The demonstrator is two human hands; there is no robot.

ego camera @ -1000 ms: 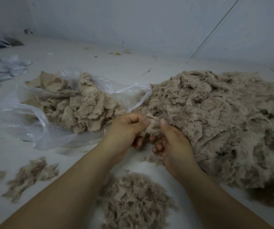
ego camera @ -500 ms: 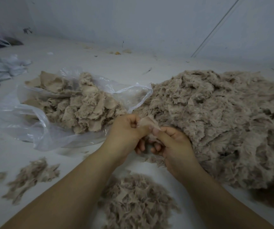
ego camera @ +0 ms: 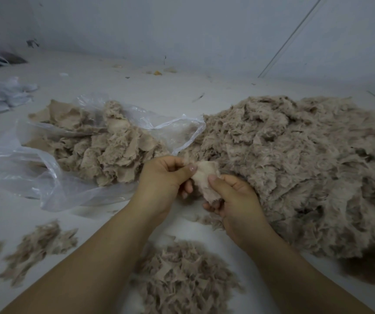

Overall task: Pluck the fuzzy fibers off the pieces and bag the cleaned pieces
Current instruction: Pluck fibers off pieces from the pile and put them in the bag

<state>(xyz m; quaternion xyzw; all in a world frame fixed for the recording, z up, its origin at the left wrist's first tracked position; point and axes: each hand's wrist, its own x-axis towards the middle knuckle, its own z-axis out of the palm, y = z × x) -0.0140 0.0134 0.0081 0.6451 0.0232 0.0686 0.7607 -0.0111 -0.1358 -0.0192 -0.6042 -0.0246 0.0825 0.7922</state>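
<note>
We are holding one small pale beige fabric piece between both hands at the middle of the white floor: our left hand is pinching its top edge, our right hand is gripping its lower end. A clear plastic bag of tan pieces is lying just left; a large fuzzy tan heap is spreading right.

The scene is dimly and evenly lit, with a cool grey cast. Faint glare is seen on the plastic bag. Left of the bag, loose scraps are smeared by blur. Straight wall lines are bent by wide-angle distortion.
</note>
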